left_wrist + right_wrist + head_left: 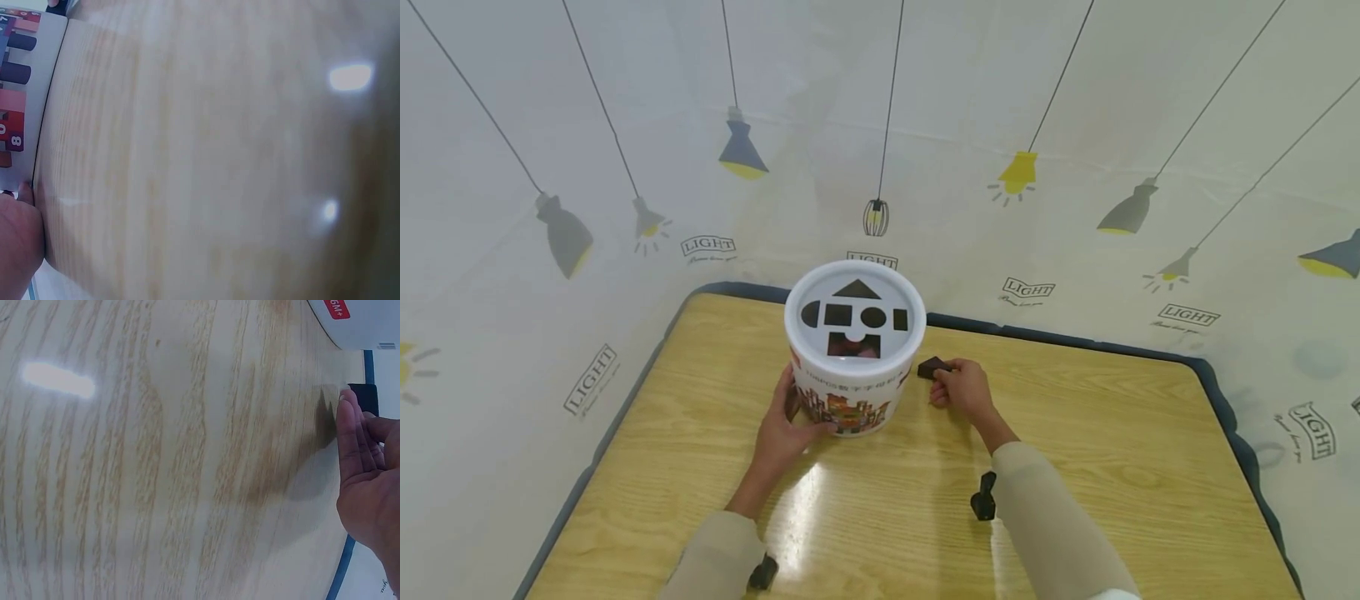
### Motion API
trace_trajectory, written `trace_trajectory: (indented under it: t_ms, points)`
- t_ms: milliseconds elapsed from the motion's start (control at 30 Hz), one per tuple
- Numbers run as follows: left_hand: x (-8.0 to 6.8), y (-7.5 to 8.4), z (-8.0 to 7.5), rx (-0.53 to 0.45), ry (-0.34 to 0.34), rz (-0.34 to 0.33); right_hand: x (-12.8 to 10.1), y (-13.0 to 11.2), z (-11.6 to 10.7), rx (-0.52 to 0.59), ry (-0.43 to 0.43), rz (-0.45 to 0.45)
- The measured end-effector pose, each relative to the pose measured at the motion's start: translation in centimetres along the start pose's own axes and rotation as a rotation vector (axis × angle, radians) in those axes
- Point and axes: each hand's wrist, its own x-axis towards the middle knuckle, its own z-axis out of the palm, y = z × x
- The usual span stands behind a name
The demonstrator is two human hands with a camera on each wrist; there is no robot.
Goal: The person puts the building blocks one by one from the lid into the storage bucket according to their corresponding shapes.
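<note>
A white bucket (850, 367) with a printed picture of coloured blocks stands on the table. Its white lid (855, 289) has several cut-out holes: a triangle, a half circle, a square, a circle, a rectangle and an arch-like shape. My left hand (781, 433) holds the bucket low on its left side, thumb across the front; the far fingers are hidden. To the right of the bucket, my right hand (964, 390) pinches a small dark block (932, 367) between thumb and fingers. In the right wrist view the block's dark end (365, 397) sticks out past the fingertips.
The wood-grained table (1112, 433) has a dark blue edge (1060, 336). Behind it hangs a pale wall covering (955, 100) printed with lamps. Small black devices (982, 497) sit at both wrists.
</note>
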Motion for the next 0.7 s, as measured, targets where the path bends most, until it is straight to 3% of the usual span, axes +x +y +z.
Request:
trace_trajectory:
  t_ms: [467, 700]
  points:
    - [0.0, -0.1, 0.0, 0.011, -0.011, 0.009, -0.1, -0.6, -0.7, -0.022, 0.013, -0.029]
    - [0.7, -3.0, 0.3, 0.008, 0.013, -0.002, -0.1, -1.4, -1.1, -0.024, 0.006, -0.059]
